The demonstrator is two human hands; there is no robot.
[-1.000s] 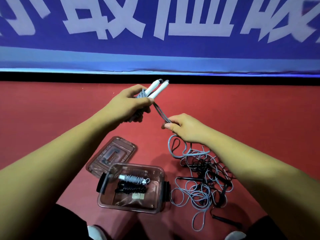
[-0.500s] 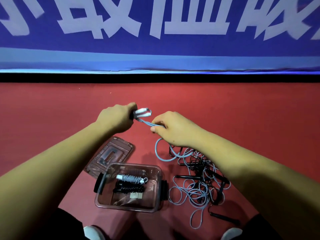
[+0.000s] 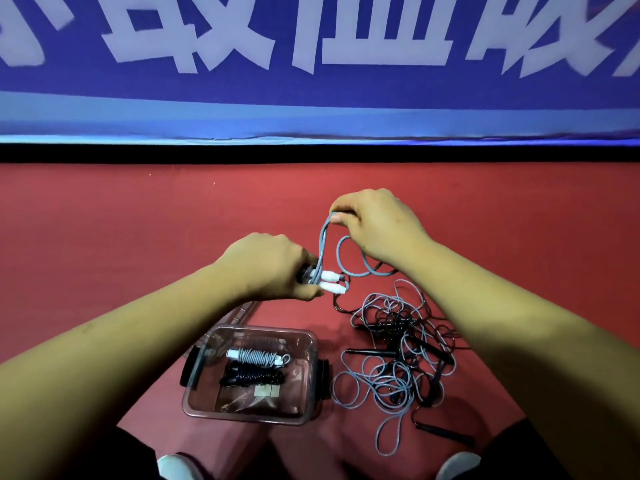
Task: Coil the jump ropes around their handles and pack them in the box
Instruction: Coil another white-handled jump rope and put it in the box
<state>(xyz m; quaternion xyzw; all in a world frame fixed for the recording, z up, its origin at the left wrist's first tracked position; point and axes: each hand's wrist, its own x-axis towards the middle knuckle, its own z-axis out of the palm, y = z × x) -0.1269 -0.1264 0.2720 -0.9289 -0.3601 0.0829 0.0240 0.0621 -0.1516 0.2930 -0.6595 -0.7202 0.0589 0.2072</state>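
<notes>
Red floor (image 3: 104,237): box (image 3: 264,329), lid (image 3: 242,311), tangled ropes (image 3: 398,322)

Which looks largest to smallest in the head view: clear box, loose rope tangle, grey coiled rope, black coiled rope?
1. The loose rope tangle, sprawling widest.
2. The clear box, slightly smaller in outline.
3. The grey coiled rope and the black coiled rope: about alike, so unranked.

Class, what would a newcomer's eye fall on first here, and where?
At centre, the left hand grips two white handles while the right hand pinches a grey rope loop above them. Lower right, a tangle of grey and black ropes lies beside a clear box holding two coiled ropes.
</notes>
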